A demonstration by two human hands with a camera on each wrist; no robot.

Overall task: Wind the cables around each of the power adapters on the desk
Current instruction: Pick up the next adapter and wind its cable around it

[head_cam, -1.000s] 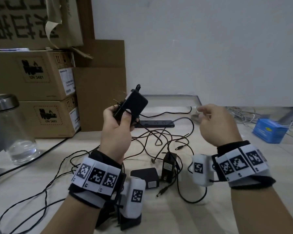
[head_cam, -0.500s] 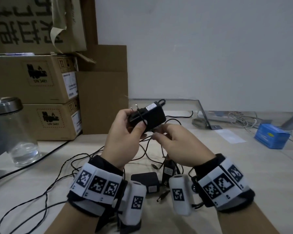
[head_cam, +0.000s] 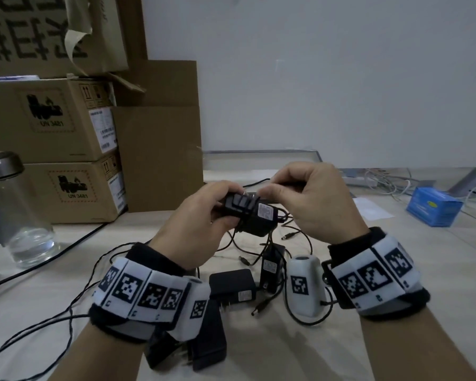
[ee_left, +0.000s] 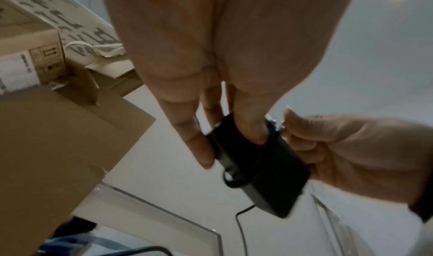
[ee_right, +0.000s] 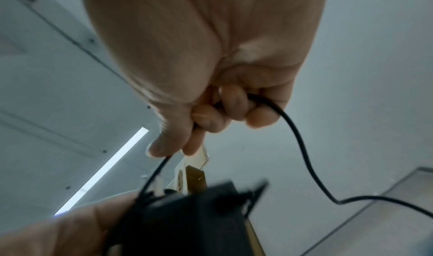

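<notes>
My left hand point(head_cam: 204, 215) grips a black power adapter point(head_cam: 252, 215) above the desk, thumb on its near face and fingers behind it point(ee_left: 255, 160). Its thin black cable point(ee_right: 302, 147) runs across the body beside the metal prongs. My right hand point(head_cam: 300, 199) pinches that cable between thumb and forefinger just above the adapter, the other fingers curled round it. Two more black adapters lie on the desk below, one flat point(head_cam: 232, 284) and one on its side point(head_cam: 271, 265), with loose cables point(head_cam: 261, 243) and barrel plugs among them.
Stacked cardboard boxes point(head_cam: 66, 149) stand at the back left. A glass jar point(head_cam: 14, 213) with a metal lid sits at the left edge. A blue box point(head_cam: 434, 206) and white wires lie at the right. Black cables point(head_cam: 39, 325) trail over the desk's near left.
My right hand swung in from the far right to the adapter, passed under it, and now pinches the cable above it. The left hand turned the adapter from upright to lying sideways.
</notes>
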